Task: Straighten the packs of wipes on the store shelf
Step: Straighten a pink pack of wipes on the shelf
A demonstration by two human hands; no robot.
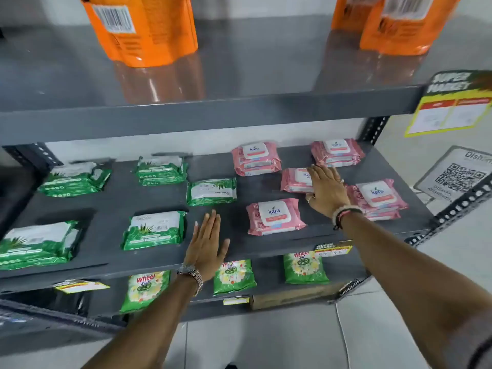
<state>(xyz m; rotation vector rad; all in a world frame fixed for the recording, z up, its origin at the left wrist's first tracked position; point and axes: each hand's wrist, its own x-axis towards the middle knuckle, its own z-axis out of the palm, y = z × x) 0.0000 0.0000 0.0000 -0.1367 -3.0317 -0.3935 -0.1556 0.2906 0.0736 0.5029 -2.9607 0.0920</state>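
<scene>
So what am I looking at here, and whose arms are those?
The picture comes from a camera worn on a person's head, looking down at their own arms in a shop. The middle shelf holds green wipes packs on the left side and pink Kara wipes packs on the right side. The right hand lies flat on one pink pack that sits out of line. The left hand is open and flat at the shelf's front, holding nothing. Orange pouches stand on the shelf above; Wheel detergent packets lie below.
</scene>
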